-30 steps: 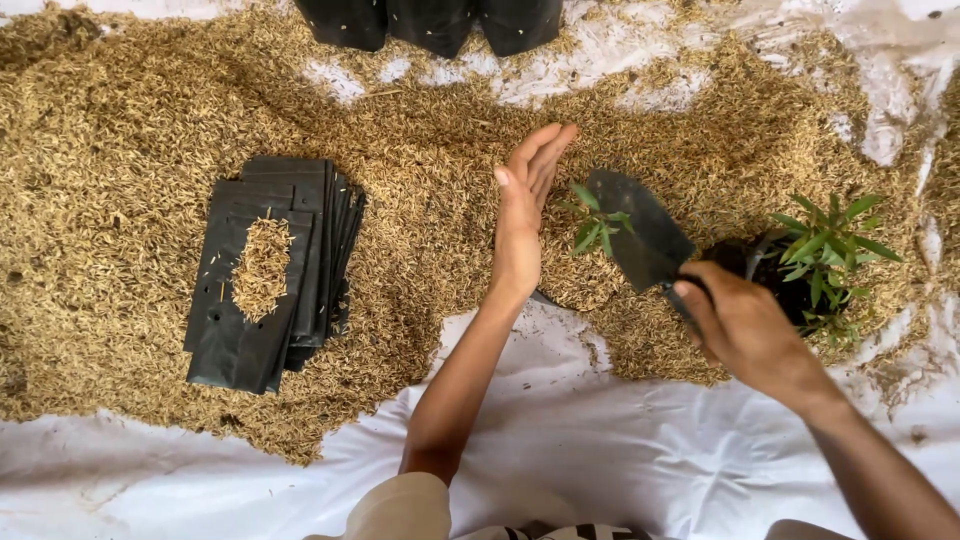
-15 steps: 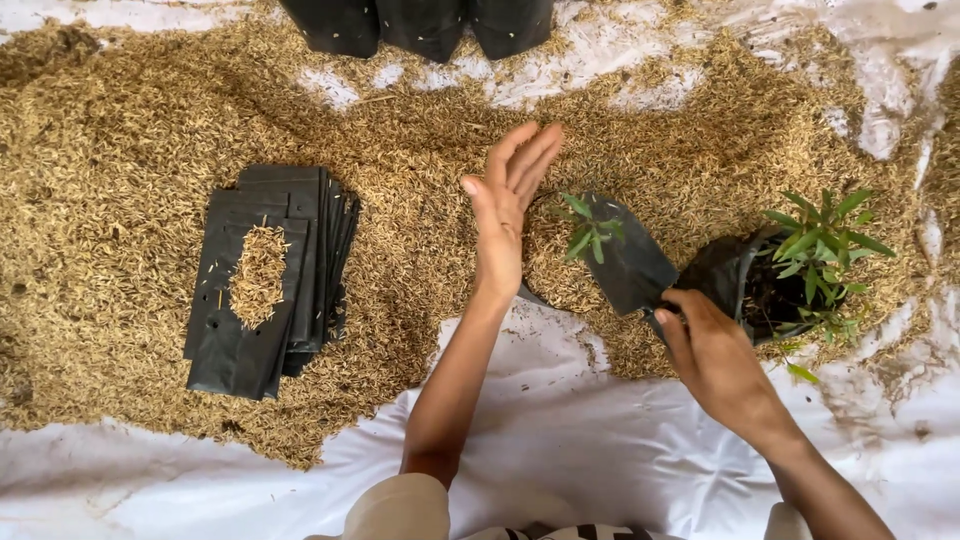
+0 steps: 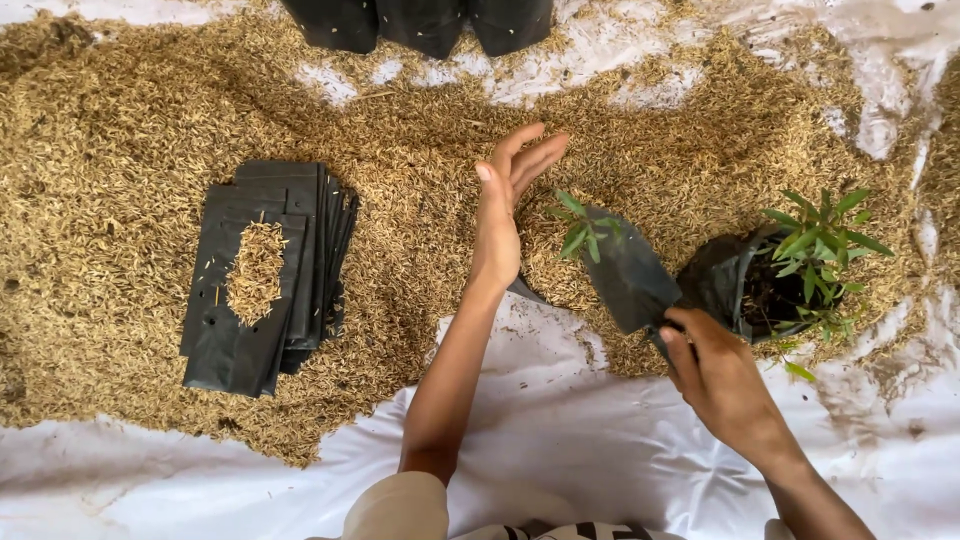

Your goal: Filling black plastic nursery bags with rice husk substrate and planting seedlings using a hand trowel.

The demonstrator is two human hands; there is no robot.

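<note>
Right hand (image 3: 722, 385) has its fingers wrapped round a dark trowel (image 3: 628, 272) that points to 11 o'clock over the husks (image 3: 120, 150), a small seedling (image 3: 580, 225) at the blade's tip. Left hand (image 3: 500, 215) is flat, fingers spread, holding nothing, just at 9 o'clock of the blade. Potted plant (image 3: 790, 275) sits at 3 o'clock of the trowel, black bags (image 3: 270, 275) well off at 9.

Plant nursery work area at ground level: rice husks (image 3: 130, 110) spread over a white sheet (image 3: 600, 470), stacked black grow bags (image 3: 265, 275), filled bags (image 3: 420, 22) at the far edge, a bagged seedling (image 3: 790, 270).
</note>
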